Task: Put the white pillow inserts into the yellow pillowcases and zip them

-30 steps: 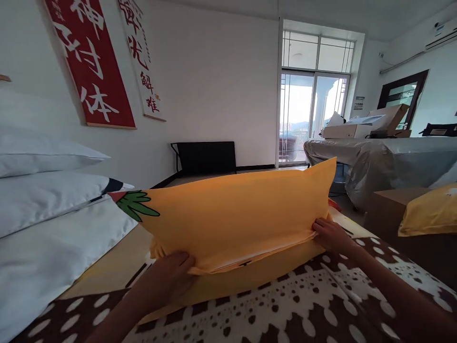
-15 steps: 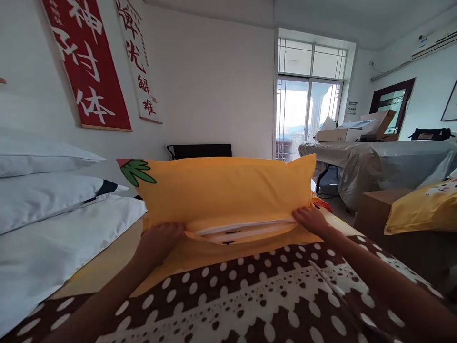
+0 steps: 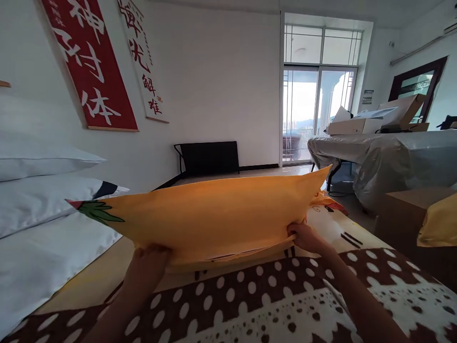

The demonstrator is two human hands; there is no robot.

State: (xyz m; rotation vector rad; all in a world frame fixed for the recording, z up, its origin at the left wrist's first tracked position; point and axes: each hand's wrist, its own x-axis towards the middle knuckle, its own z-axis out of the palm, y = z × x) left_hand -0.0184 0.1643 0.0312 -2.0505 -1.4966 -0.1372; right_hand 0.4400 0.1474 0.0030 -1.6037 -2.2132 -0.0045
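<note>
A yellow-orange pillow (image 3: 221, 216) with a green leaf print at its left corner is held up in front of me, tilted over the bed. My left hand (image 3: 152, 262) grips its lower left part, fingers curled into the cloth. Toward the lower right, my right hand (image 3: 302, 237) is closed on the pillow's near edge. Between the hands, the cover's opening runs along the bottom as a narrow slit. Below lies a brown and white spotted blanket (image 3: 250, 288).
White pillows (image 3: 53, 247) are stacked at the left. On the right stand a cardboard box (image 3: 396, 224) with a yellow pillow (image 3: 439, 221) on it and a plastic-covered table (image 3: 389, 162) bearing boxes. A black folded frame (image 3: 209, 157) leans by the wall.
The pillow has come lower and tipped away, its left corner swinging out left and down. The opening at its bottom edge has narrowed. Both hands keep their hold; my view has shifted slightly.
</note>
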